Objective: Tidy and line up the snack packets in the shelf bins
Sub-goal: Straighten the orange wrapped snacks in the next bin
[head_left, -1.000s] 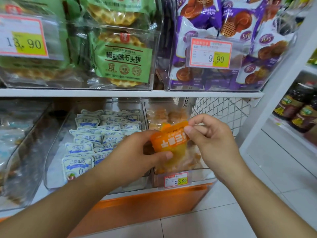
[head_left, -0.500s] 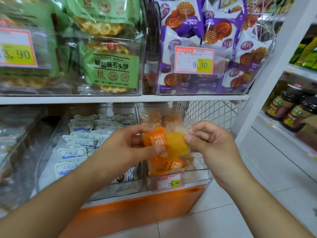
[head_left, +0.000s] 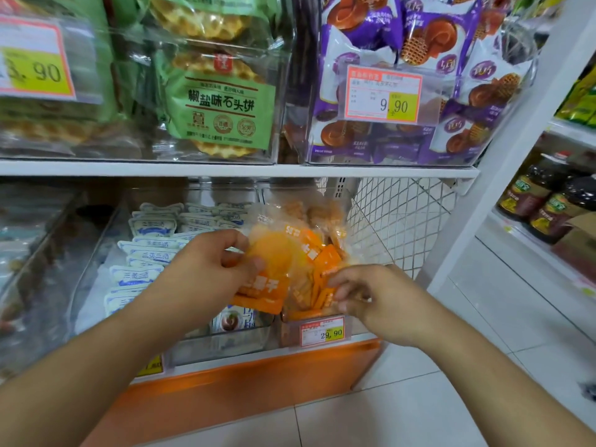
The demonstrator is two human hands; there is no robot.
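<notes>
An orange snack packet [head_left: 269, 266] is pinched at its left edge by my left hand [head_left: 206, 272], just above the clear bin [head_left: 322, 332] on the lower shelf. That bin holds several more orange packets [head_left: 317, 253]. My right hand [head_left: 371, 295] reaches into the bin's front right corner, and its fingertips pinch the edge of an orange packet [head_left: 332, 272] standing there. In the clear bin to the left lie several white and blue packets [head_left: 151, 250] in rows.
The upper shelf [head_left: 225, 171] carries clear bins of green waffle packets [head_left: 222, 101] and purple biscuit packets [head_left: 419, 43]. A white wire mesh panel [head_left: 396, 221] closes the lower shelf's right end. Dark bottles [head_left: 541, 201] stand on another shelf at right. White floor tiles lie below.
My right hand has let go of the held orange packet and dropped to the packets in the bin's front right. My left hand has kept the packet and lowered it toward the bin.
</notes>
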